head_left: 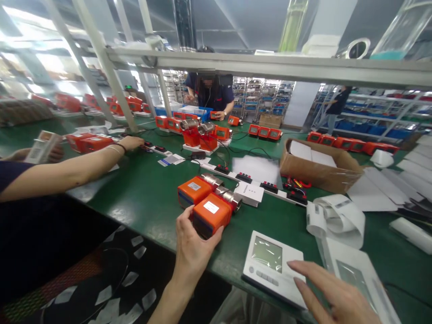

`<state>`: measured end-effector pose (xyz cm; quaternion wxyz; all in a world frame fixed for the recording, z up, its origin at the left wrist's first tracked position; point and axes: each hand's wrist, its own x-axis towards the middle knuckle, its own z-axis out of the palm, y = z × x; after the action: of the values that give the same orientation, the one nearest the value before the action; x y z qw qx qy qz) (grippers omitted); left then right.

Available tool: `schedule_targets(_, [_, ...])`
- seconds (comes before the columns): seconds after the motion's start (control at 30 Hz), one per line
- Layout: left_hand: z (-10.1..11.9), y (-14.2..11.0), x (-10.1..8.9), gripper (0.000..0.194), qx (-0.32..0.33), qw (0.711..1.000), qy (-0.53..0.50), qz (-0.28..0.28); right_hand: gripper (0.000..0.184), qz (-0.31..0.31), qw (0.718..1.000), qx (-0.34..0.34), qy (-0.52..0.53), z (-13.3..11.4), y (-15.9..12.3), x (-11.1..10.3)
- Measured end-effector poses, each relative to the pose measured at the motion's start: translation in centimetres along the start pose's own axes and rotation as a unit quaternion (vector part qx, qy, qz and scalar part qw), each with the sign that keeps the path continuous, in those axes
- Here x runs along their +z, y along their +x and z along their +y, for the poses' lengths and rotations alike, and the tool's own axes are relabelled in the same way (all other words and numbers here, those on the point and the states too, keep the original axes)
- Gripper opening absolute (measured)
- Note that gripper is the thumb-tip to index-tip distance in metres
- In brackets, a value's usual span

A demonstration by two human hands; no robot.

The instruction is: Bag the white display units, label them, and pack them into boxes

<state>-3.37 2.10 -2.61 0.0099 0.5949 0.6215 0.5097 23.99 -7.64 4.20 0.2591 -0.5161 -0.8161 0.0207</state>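
Note:
My left hand (191, 247) grips the near end of an orange box-shaped valve actuator (213, 211) that lies on the green table, thumb on one side and fingers on the other. Its metal valve body (232, 198) points away from me. Right beside it lies a second orange actuator (193, 189) with a white label. My right hand (337, 292) is open, thumb and forefinger apart, over the right side of a white panel with a screen and buttons (266, 258). Its fingertips overlap the panel; whether they touch it, I cannot tell.
A white box (249, 193) sits by a terminal strip (243, 176). Further right are a cardboard box (317, 166), a label roll (337, 220) and another white panel (361, 274). A co-worker's arm (84, 164) reaches in from the left; another person (211, 94) works opposite.

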Motion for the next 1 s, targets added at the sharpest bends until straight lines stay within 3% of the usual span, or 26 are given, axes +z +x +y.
schedule_targets(0.13, [-0.1, -0.2, 0.4, 0.086, -0.013, 1.0, -0.003, 0.005, 0.027, -0.056, 0.996, 0.055, -0.045, 1.8, 3.0, -0.8])
schedule_targets(0.23, [-0.2, -0.3, 0.6, 0.088, -0.015, 1.0, -0.007, 0.01, 0.026, -0.108, 0.99, 0.041, -0.08, 3.2, 6.5, -0.3])
schedule_targets(0.37, [-0.3, -0.4, 0.7, 0.089, -0.01, 1.0, -0.002, 0.017, 0.033, -0.134, 0.981, 0.006, -0.137, 4.1, 12.0, 2.0])
schedule_targets(0.5, [-0.6, -0.5, 0.5, 0.092, -0.012, 1.0, 0.001, 0.017, 0.054, -0.147, 0.974, -0.014, -0.174, 4.4, 16.0, 5.0])
schedule_targets(0.6, [-0.8, -0.4, 0.3, 0.092, -0.004, 1.0, -0.002, 0.011, 0.041, -0.167, 0.967, -0.028, -0.191, 4.8, 17.3, 6.0])
schedule_targets(0.73, [-0.7, -0.6, 0.1, 0.091, -0.008, 1.0, -0.004, -0.009, 0.025, -0.198, 0.96, -0.037, -0.196, 5.8, 17.7, 5.7])
schedule_targets(0.9, [-0.8, -0.7, -0.8, 0.088, -0.022, 0.999, -0.024, -0.024, 0.029, -0.212, 0.963, -0.035, -0.164, 5.9, 17.9, 4.9])
schedule_targets(1.0, [-1.9, 2.1, -2.6, 0.071, -0.016, 0.998, -0.059, -0.008, 0.037, -0.179, 0.974, -0.021, -0.134, 3.7, 17.8, 4.4])
